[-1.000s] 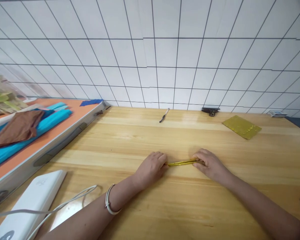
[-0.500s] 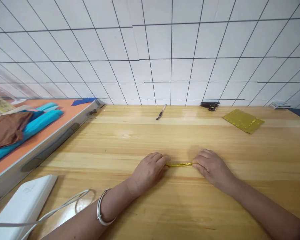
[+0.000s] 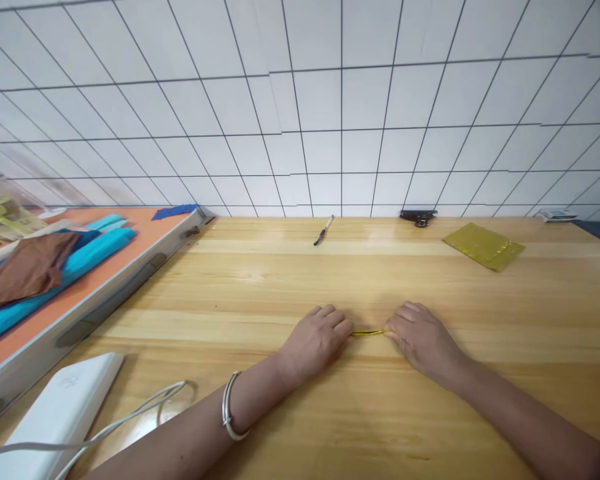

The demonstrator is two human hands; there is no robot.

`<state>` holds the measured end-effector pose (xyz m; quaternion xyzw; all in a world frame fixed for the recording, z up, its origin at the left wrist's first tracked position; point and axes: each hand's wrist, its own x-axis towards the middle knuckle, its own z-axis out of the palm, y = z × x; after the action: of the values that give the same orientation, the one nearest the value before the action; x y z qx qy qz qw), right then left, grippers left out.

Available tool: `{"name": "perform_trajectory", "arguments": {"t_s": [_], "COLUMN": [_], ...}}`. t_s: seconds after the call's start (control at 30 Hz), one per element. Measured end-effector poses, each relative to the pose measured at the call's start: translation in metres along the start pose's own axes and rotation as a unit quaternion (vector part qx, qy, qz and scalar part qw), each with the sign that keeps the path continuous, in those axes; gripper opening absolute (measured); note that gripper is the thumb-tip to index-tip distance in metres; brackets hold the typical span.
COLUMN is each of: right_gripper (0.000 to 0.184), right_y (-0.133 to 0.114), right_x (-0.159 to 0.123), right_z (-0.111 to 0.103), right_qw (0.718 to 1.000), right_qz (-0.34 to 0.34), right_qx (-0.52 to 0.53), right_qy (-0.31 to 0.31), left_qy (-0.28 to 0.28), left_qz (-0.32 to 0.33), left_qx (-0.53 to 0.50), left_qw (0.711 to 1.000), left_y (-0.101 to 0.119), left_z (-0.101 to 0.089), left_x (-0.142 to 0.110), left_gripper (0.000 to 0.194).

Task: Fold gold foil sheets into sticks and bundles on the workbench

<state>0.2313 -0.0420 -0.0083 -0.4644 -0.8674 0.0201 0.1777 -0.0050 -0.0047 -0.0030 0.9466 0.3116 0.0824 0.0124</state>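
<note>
A thin, shiny gold strip (image 3: 369, 333), like folded or rolled foil paper, runs between my two hands just at the wooden tabletop. My left hand (image 3: 319, 340), with a silver bangle (image 3: 229, 408) on its wrist, is closed on the strip's left end. The right end is pinched by my right hand (image 3: 423, 337). Both ends of the strip are hidden under the fingers. Farther back on the right lies a flat gold sheet (image 3: 483, 247), apart from both hands.
A pen (image 3: 324, 231) and a black clip-like object (image 3: 419, 217) lie near the tiled wall. At left, a white power bank-like box (image 3: 63, 413) has a white cable (image 3: 130, 410). Beyond it, an orange-topped raised surface (image 3: 107, 280) bears brown and blue crepe-like sheets.
My left hand has slid right, closer to my right hand, so less of the gold strip shows between them. The camera view has tipped slightly upward.
</note>
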Motion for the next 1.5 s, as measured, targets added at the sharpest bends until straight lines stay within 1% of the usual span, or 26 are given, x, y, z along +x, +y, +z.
{"name": "perform_trajectory", "arguments": {"t_s": [0.17,0.27,0.33,0.4,0.47,0.57,0.67,0.73,0.8,0.9,1.0,1.1,1.23,1.3,1.37,1.4,1.5], "right_gripper": [0.018,0.012,0.008,0.009,0.014,0.023,0.026,0.025,0.023,0.021,0.021,0.022,0.020,0.018,0.017,0.017,0.020], "right_y": [0.008,0.011,0.010,0.006,0.002,-0.002,-0.004,-0.004,-0.003,0.002,0.006,0.006,0.000,-0.005,-0.010,-0.012,-0.015], "right_x": [-0.002,0.000,0.003,0.006,0.008,0.007,0.005,0.004,0.004,0.003,0.001,0.001,0.003,0.004,0.006,0.006,0.005], "right_z": [-0.004,-0.006,-0.005,-0.001,0.003,0.006,0.003,0.000,-0.002,-0.004,-0.005,-0.005,-0.005,-0.005,-0.005,-0.004,-0.002], "right_qw": [0.999,0.999,0.999,0.999,0.999,0.999,0.999,0.999,0.999,1.000,1.000,1.000,0.999,0.998,0.997,0.997,0.999], "right_qz": [0.027,0.039,0.035,0.016,-0.005,-0.025,-0.037,-0.033,-0.024,-0.006,0.008,0.016,0.012,0.021,0.028,0.026,0.014], "right_qx": [0.010,0.011,-0.005,-0.028,-0.044,-0.046,-0.035,-0.028,-0.026,-0.024,-0.011,0.002,-0.017,-0.045,-0.064,-0.066,-0.043], "right_qy": [0.025,0.013,-0.002,-0.015,-0.020,0.001,0.019,0.019,0.006,-0.009,-0.005,-0.019,-0.036,-0.035,-0.031,-0.028,-0.023], "left_qy": [0.002,0.005,0.010,0.014,0.014,0.016,0.016,0.013,0.010,0.005,0.008,0.012,0.007,0.008,0.005,0.003,-0.001], "left_qz": [0.033,0.034,0.035,0.046,0.058,0.068,0.073,0.070,0.060,0.031,-0.002,-0.015,-0.015,-0.011,0.006,0.016,0.043], "left_qx": [0.017,0.022,0.018,0.008,-0.002,-0.008,-0.014,-0.022,-0.034,-0.050,-0.076,-0.114,-0.110,-0.094,-0.092,-0.095,-0.102], "left_qw": [0.999,0.999,0.999,0.999,0.998,0.998,0.997,0.997,0.998,0.998,0.997,0.993,0.994,0.995,0.996,0.995,0.994], "left_y": [0.009,0.011,0.012,0.014,0.016,0.018,0.018,0.017,0.015,0.009,0.000,-0.007,-0.009,-0.005,0.000,0.003,0.011], "left_z": [-0.002,0.000,0.002,0.004,0.005,0.003,0.000,-0.002,-0.003,-0.004,-0.005,-0.003,-0.003,-0.003,-0.004,-0.004,-0.006], "left_x": [0.027,0.037,0.039,0.039,0.039,0.037,0.035,0.033,0.032,0.029,0.027,0.026,0.026,0.027,0.028,0.028,0.027], "left_gripper": [0.010,0.008,0.006,0.006,0.006,0.007,0.007,0.008,0.007,0.010,0.012,0.015,0.017,0.016,0.014,0.015,0.027]}}
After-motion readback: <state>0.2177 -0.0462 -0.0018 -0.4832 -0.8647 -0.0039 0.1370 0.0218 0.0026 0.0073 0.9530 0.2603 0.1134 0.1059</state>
